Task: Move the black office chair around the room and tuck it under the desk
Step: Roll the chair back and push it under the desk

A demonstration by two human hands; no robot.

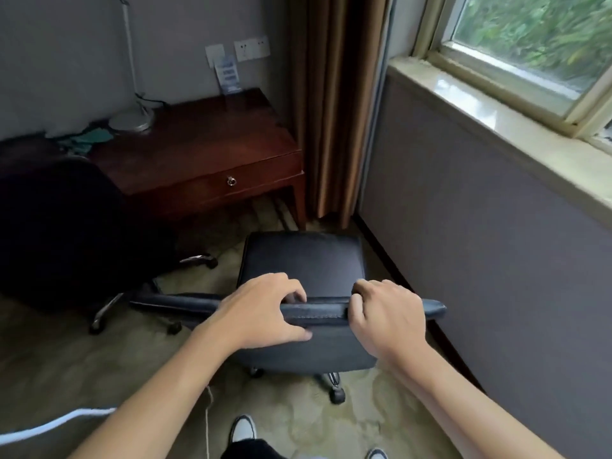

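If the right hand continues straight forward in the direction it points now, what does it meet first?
Probably the curtain beside the desk. The right hand grips the chair top; beyond lies only its lower seat. Depth is uncertain.

1. Dim room, lit only by daylight from the window (pixel 536 38) at upper right.
2. Glare on the pale sill (pixel 470 94) — left side falls into deep shadow.
3. Wide-angle bending at edges; slight blur throughout.

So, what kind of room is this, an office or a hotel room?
Probably a hotel room, though I cannot be sure. A dark wooden desk with one drawer stands against the wall, bearing a lamp and a small standing card. Brown curtains hang beside the window, and the floor is patterned carpet.
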